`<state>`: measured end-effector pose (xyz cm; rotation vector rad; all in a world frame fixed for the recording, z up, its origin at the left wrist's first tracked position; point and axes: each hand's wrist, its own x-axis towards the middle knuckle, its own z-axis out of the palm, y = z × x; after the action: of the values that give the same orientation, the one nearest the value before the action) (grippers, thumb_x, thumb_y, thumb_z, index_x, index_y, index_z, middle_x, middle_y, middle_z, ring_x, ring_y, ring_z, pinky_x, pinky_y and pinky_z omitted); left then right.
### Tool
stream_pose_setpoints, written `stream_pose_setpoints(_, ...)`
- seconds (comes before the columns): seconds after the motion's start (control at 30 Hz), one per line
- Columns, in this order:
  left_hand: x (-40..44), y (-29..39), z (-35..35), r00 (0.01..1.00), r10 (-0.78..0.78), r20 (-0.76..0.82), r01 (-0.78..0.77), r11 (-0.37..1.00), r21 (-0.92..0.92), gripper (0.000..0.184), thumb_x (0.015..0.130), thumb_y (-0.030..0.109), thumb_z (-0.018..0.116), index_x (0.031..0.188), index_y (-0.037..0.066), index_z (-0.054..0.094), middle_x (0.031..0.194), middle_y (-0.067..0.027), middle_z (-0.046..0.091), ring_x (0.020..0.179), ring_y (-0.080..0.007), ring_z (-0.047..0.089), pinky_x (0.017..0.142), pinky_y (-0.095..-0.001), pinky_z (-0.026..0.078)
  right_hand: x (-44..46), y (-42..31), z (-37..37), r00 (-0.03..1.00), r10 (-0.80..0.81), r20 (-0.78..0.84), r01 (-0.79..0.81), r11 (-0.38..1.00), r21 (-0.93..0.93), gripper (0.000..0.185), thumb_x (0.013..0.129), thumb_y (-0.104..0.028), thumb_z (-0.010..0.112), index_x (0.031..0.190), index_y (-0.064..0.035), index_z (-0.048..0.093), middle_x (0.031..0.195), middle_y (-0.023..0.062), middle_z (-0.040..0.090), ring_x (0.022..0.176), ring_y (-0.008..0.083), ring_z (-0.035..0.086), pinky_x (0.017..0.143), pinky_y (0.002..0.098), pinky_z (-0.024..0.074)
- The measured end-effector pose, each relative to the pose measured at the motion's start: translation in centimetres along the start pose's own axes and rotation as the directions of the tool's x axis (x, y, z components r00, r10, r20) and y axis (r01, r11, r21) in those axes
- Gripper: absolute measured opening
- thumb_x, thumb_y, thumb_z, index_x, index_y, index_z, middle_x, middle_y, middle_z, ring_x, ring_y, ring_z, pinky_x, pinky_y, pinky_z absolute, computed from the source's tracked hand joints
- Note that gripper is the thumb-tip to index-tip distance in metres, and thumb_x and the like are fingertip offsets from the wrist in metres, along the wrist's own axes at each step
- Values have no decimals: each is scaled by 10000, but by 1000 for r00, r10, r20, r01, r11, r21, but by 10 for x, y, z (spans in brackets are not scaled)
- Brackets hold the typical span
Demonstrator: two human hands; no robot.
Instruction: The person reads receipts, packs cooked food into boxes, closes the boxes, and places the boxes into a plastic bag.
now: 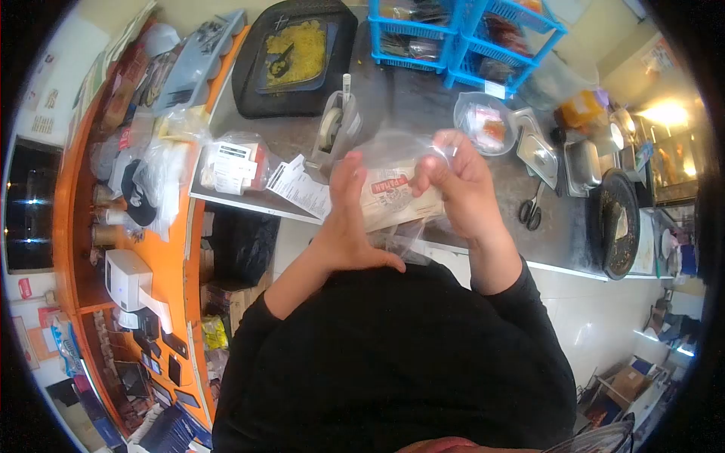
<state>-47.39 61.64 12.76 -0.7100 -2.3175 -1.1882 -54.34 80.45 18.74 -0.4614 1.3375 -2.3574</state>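
Note:
A clear plastic bag [389, 147] with a printed paper packet [387, 192] in or behind it is between my hands at the counter's front edge. My left hand [347, 223] is spread, its thumb apart from the raised fingers, along the left side of the packet. At the bag's upper right, my right hand [457, 177] pinches the clear plastic with curled fingers. A tape dispenser [332, 132] stands just behind my left hand. Printed paper slips [300, 185] lie to the left, beside a wrapped package with labels [234, 164].
The dark counter [423, 90] carries a black tray [249, 83] with yellow food, blue baskets [411, 30], a clear bag of food [485, 124], scissors [531, 211], metal containers [581, 166] and a round dark pan [619, 226]. An orange shelf [192, 249] stands left.

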Motion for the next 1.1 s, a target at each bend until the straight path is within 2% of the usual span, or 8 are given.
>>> stream_pose_setpoints(0.17, -37, -58, 79, 924, -334, 185, 363, 920, -148, 682, 637, 434, 792, 1177, 94, 551, 1222, -151, 518, 1274, -363, 340, 1056, -470, 231, -10, 37, 41, 965, 97, 242, 76, 782, -619, 327, 854, -134, 626, 1069, -16, 410, 792, 161, 616, 741, 321, 636, 666, 401, 493)
stream_pose_setpoints(0.27, -15, -54, 83, 930, -335, 152, 335, 942, 21, 472, 691, 355, 750, 1069, 110, 607, 1081, -104, 592, 1174, -322, 440, 994, -446, 293, -23, 36, 56, 935, 262, 239, 123, 390, -912, 245, 865, -113, 605, 1053, -46, 461, 854, 167, 603, 751, 329, 625, 684, 386, 482)
stream_pose_setpoints(0.37, 1, -51, 75, 950, -275, 144, 264, 960, 94, 288, 747, 276, 699, 986, 127, 645, 954, -63, 644, 1042, -278, 526, 909, -416, 351, -19, 31, 24, 942, 222, 252, 144, 409, -901, 192, 850, -119, 622, 1006, -54, 531, 938, 178, 610, 792, 403, 588, 727, 407, 479)
stream_pose_setpoints(0.6, 28, -63, 49, 935, -337, -109, 338, 941, -10, 439, 932, 449, 478, 1023, 39, 608, 887, -106, 635, 808, -244, 583, 720, -378, 466, -55, 35, -54, 912, -410, -7, 169, 391, -905, 578, 805, -132, 637, 1329, -121, 394, 1278, 222, 485, 1129, 378, 509, 942, 436, 382)
stream_pose_setpoints(0.67, 66, -15, 2, 268, -963, 22, 883, 236, -406, 347, 955, 312, 464, 1073, 3, 570, 1028, -142, 600, 959, -266, 586, 804, -373, 477, -68, 62, -79, 811, -553, 190, 298, 111, -948, 737, 785, -155, 651, 1413, -154, 264, 1396, 236, 376, 1221, 417, 435, 1005, 514, 304)
stream_pose_setpoints(0.77, 76, -5, -37, 500, -865, -45, 720, 444, -533, 331, 949, 306, 480, 1103, 26, 567, 1016, -128, 607, 943, -251, 592, 799, -370, 483, -75, 96, -80, 773, -460, 438, 403, -177, -898, 898, 757, -223, 688, 1451, -201, 119, 1453, 266, 265, 1304, 464, 317, 1049, 603, 154)
stream_pose_setpoints(0.97, 71, 15, -92, 771, -598, -218, 596, 799, -82, 321, 938, 295, 514, 1164, 72, 560, 992, -101, 623, 911, -219, 605, 790, -364, 493, 10, 70, -44, 408, -664, 627, 747, -153, -648, 737, 873, -308, 579, 1458, -154, 157, 1445, 168, 340, 1273, 398, 407, 1093, 560, 110)
stream_pose_setpoints(1.1, 39, 21, -147, 999, -5, 42, -23, 769, 639, 335, 941, 275, 509, 1190, 55, 554, 1108, -100, 587, 1029, -227, 554, 885, -363, 440, 11, 148, -21, 971, -221, 89, 238, 921, -309, 555, 962, -460, 413, 1321, -37, 429, 1282, 144, 503, 1170, 264, 517, 1036, 406, 372)
